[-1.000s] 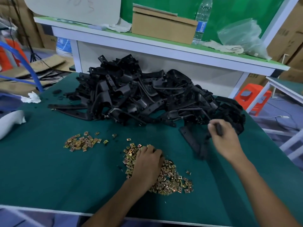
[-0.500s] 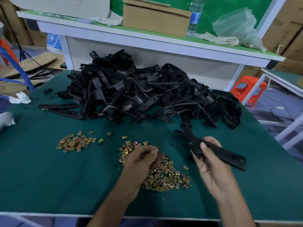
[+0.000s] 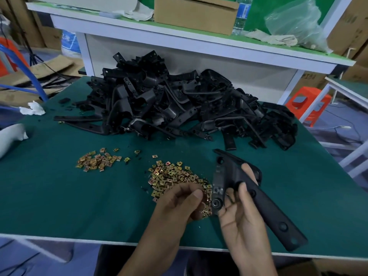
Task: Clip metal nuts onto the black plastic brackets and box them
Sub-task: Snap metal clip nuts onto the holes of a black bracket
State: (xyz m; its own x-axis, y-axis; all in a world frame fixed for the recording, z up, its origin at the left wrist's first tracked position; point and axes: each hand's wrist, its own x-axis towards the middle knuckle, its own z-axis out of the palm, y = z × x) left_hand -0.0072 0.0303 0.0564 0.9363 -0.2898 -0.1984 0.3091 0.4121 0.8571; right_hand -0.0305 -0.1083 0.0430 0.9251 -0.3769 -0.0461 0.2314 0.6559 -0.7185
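Note:
My right hand (image 3: 242,214) grips a long black plastic bracket (image 3: 264,206) above the near edge of the green table, its flat end pointing lower right. My left hand (image 3: 179,204) hovers just left of the bracket with fingers curled, holding several brass-coloured metal nuts (image 3: 206,211) in its palm. Beneath and beyond the left hand lies a large pile of metal nuts (image 3: 171,176). A smaller pile of nuts (image 3: 97,161) lies further left. A big heap of black brackets (image 3: 179,104) fills the far half of the table.
The green table (image 3: 59,196) ends in a white front edge close to me. Behind the heap stands a white shelf bench (image 3: 199,46) with a cardboard box (image 3: 195,14), a water bottle (image 3: 242,14) and a plastic bag (image 3: 296,22). Crumpled white paper (image 3: 32,109) lies far left.
My right hand pulled a bracket out of the heap and brought it toward me, turning it upright. My left hand lifted off the nut pile with nuts in it and moved beside the bracket.

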